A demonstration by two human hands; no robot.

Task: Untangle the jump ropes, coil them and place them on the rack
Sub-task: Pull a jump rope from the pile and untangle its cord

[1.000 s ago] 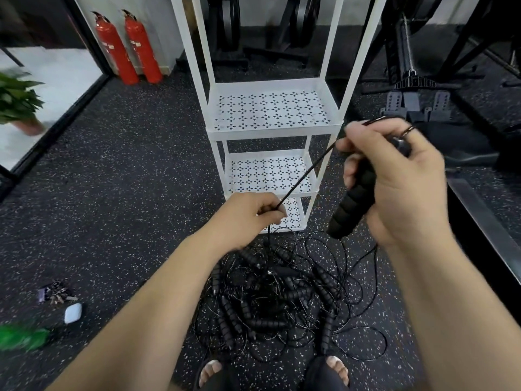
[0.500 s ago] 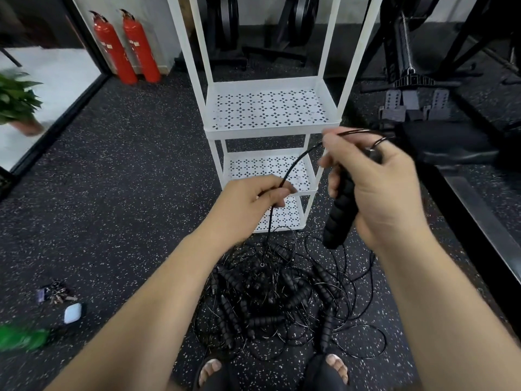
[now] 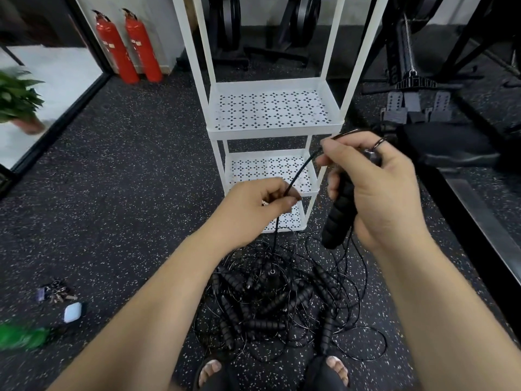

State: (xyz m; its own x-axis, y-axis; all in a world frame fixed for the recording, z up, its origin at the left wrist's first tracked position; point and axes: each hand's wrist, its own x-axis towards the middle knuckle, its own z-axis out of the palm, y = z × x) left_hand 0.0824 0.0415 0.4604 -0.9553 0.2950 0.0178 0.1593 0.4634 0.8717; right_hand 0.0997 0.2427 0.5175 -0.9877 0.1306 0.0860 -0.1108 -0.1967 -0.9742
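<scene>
A tangled pile of black jump ropes (image 3: 277, 303) with ribbed foam handles lies on the floor in front of my feet. My right hand (image 3: 377, 190) grips one black handle (image 3: 339, 218) upright and pinches its thin cord near the top. That cord (image 3: 298, 172) curves down to my left hand (image 3: 259, 204), which pinches it between thumb and fingers; below, it drops into the pile. The white rack (image 3: 272, 128) with perforated shelves stands just behind my hands, its shelves bare.
Two red fire extinguishers (image 3: 127, 46) stand at the back left wall. A bunch of keys (image 3: 55, 293) and a small white case (image 3: 72, 311) lie on the floor at left. Black gym equipment (image 3: 439, 103) fills the right side. A potted plant (image 3: 17, 100) sits far left.
My right hand has moved left and down with the handle, closer to my left hand. The cord between the hands has gone from taut to a slack curve.
</scene>
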